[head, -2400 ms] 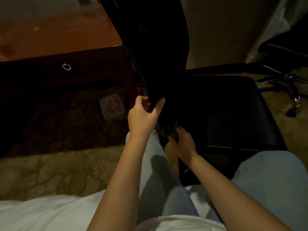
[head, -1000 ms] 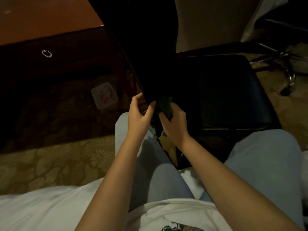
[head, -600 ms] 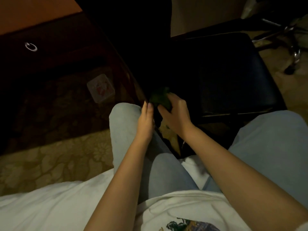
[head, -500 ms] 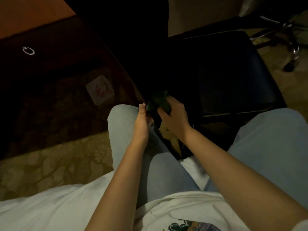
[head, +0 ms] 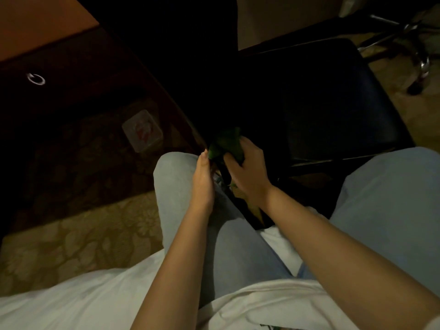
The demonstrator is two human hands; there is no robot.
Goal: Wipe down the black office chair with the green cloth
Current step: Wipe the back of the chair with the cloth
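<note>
We judge the step in hand to be wiping the lower rear part of the black office chair with padded seat (head: 333, 103), at the dark junction where the backrest drops to the seat. The crumpled green cloth (head: 228, 144) lies against that junction, just past the person's left knee and near the centre of the view. The right hand (head: 247, 172) grips the cloth from the 4 o'clock side, fingers curled round the bunched fabric and thumb across its near face. The left hand (head: 204, 177) sits at 9 o'clock of the cloth, seen edge-on with fingers straight and close together. Its fingertips touch the cloth's left edge and it holds nothing. The two hands are close together but not joined. Shadow hides the backrest surface, so we cannot tell how much of it is clean. In our judgement, the next move calls for firm strokes with the right hand along the seat toward 1 o'clock, while the left hand steadies the frame. A reddish wooden desk (head: 35, 27) stands at 10 o'clock and a clear plastic box (head: 142, 131) rests on the patterned carpet (head: 71, 234)
</note>
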